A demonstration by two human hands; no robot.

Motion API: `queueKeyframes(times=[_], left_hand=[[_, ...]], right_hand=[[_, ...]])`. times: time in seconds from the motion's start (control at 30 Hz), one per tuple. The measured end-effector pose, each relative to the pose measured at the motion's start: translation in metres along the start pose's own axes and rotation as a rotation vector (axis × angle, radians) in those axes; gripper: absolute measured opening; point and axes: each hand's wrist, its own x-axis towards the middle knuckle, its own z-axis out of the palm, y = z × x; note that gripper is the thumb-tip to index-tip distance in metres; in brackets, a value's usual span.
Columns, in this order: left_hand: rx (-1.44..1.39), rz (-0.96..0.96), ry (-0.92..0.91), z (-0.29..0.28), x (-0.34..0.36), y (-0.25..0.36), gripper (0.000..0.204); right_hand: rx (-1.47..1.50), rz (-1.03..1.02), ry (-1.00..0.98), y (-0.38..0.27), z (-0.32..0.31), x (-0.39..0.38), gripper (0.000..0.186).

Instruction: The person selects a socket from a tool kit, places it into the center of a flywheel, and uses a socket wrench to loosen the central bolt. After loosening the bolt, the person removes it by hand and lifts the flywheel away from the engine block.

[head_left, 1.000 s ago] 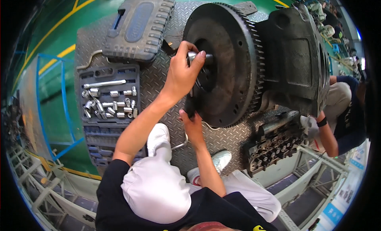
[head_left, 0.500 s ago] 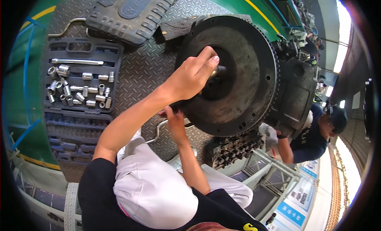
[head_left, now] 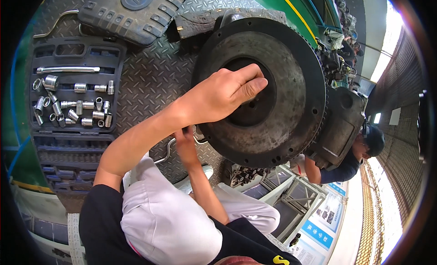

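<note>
A large dark flywheel (head_left: 287, 78) with a toothed rim faces me, attached to a dark cast engine block (head_left: 337, 128) on its right. My left hand (head_left: 236, 89) is closed at the flywheel's center, its curled fingers hiding what they hold. My right hand (head_left: 185, 144) is lower, near the flywheel's lower left edge, partly behind my left forearm and blurred; a small dark shape shows at its fingers. An open grey socket case (head_left: 45, 53) lies at the left with several chrome sockets and a long bar (head_left: 68, 69). A closed grey case (head_left: 109, 17) lies above it.
Diamond-plate platform (head_left: 150, 78) beneath, with a wooden block (head_left: 195, 23), bent metal rods (head_left: 54, 26) and a dark cylinder head (head_left: 239, 174). A metal frame (head_left: 291, 203) is at lower right. A co-worker (head_left: 341, 171) crouches behind the engine at right; green floor lies beyond.
The view has swung, showing the flywheel more face-on and the socket case farther left. My left hand stays at the center, now covering the metal piece visible earlier; my right hand remains low.
</note>
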Motion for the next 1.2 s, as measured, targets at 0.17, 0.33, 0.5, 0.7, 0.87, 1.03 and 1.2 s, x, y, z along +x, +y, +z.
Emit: queueKeyframes(times=[0.17, 0.33, 0.5, 0.7, 0.87, 1.03, 1.2], left_hand=[[0.151, 0.113, 0.059, 0.000, 0.002, -0.004, 0.040], [0.402, 0.244, 0.065, -0.003, 0.003, -0.003, 0.029], [0.566, 0.353, 0.081, -0.005, 0.008, -0.004, 0.022], [0.580, 0.386, 0.059, -0.007, 0.010, -0.004, 0.020], [0.482, 0.270, 0.101, -0.001, 0.005, -0.002, 0.023], [0.424, 0.200, 0.127, 0.002, 0.004, 0.000, 0.026], [0.331, 0.146, 0.118, 0.001, 0.006, 0.001, 0.029]], right_hand=[[0.142, 0.001, -0.027, -0.010, 0.024, 0.034, 0.036], [0.202, 0.146, -0.142, -0.035, 0.052, 0.088, 0.039], [0.282, 0.002, -0.142, -0.058, 0.078, 0.139, 0.034], [0.287, 0.003, -0.174, -0.064, 0.082, 0.157, 0.032], [0.209, 0.024, -0.038, -0.034, 0.067, 0.114, 0.039], [-0.002, -0.246, -0.160, 0.017, 0.060, 0.072, 0.044], [0.112, -0.194, -0.041, 0.030, 0.064, 0.064, 0.065]])
